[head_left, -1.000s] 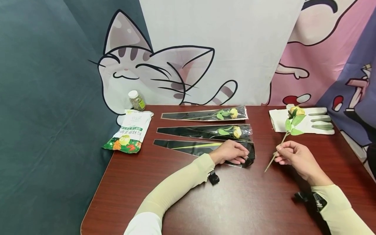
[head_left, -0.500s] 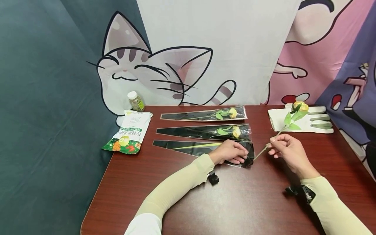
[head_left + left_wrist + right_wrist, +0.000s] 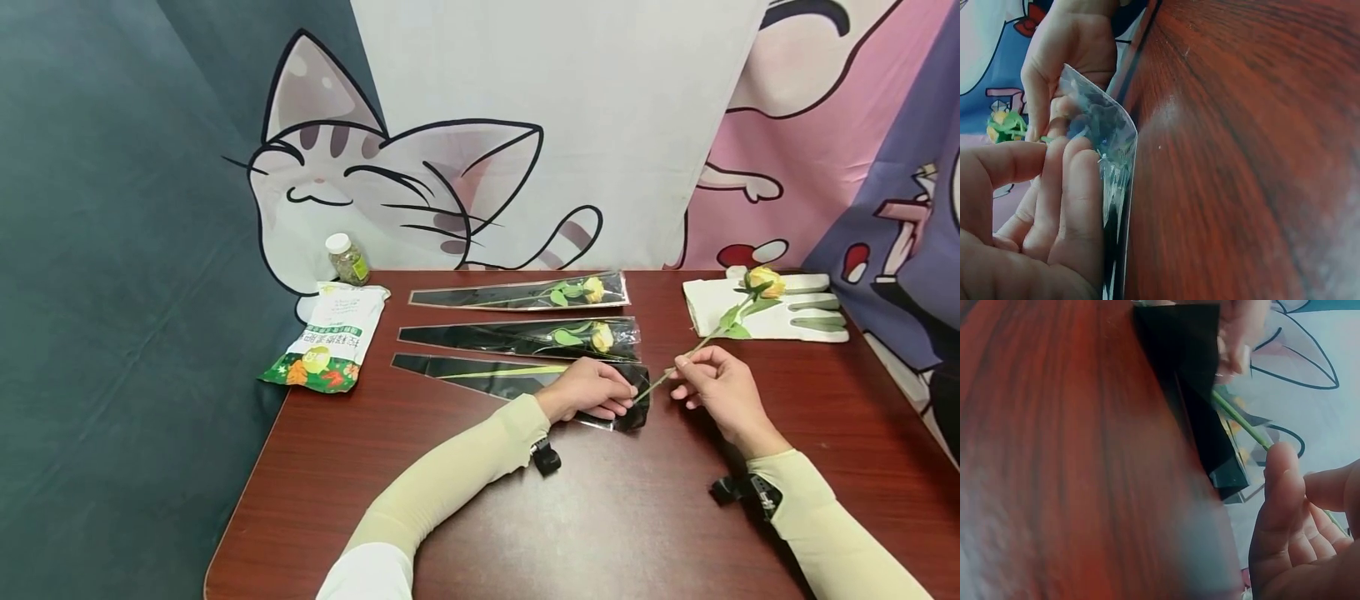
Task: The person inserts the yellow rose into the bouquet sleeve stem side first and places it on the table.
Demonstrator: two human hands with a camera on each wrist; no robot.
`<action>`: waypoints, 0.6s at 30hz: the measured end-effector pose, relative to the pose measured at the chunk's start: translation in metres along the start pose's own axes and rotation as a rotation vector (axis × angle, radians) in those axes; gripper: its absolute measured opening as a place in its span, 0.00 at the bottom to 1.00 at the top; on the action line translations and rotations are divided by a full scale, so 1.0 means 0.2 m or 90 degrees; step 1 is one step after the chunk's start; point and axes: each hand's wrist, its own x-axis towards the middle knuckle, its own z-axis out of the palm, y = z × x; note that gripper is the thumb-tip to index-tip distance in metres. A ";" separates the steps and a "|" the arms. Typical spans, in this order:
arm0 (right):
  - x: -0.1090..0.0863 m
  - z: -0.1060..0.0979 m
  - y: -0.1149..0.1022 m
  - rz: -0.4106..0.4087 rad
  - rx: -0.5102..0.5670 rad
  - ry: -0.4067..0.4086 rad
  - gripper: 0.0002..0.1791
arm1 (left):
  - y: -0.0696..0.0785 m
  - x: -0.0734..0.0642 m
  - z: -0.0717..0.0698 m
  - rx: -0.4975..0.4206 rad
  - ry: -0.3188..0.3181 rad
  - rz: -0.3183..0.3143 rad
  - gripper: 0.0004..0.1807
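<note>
In the head view my right hand (image 3: 723,392) pinches the thin green stem of a yellow rose (image 3: 765,283) between thumb and fingers. The bloom points up and away to the right. The stem's lower end reaches the wide mouth of a black-and-clear flower sleeve (image 3: 480,379), where my left hand (image 3: 592,387) grips the film. From the left wrist, the sleeve's clear film (image 3: 1113,125) stands raised beside my curled fingers. In the right wrist view the stem (image 3: 1244,422) slants to the black mouth of the sleeve; its tip is hidden there.
Behind lie two more sleeves, a middle one (image 3: 480,337) and a far one (image 3: 487,296), each with a yellow rose inside. A white glove (image 3: 708,308) lies at the back right. On the left are a printed bag (image 3: 330,333) and a white-capped jar (image 3: 349,260).
My right hand has moved left with the rose, bringing the stem's lower end from beside the sleeve to its mouth. My left hand has stayed nearly still at the film.
</note>
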 end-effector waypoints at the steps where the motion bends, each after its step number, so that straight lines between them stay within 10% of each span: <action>1: 0.00 0.00 0.00 0.001 0.001 0.000 0.05 | 0.00 0.00 0.01 -0.001 0.009 0.000 0.04; 18: 0.02 0.04 0.00 0.011 -0.051 0.023 0.07 | 0.04 -0.03 0.06 -0.006 0.072 0.031 0.08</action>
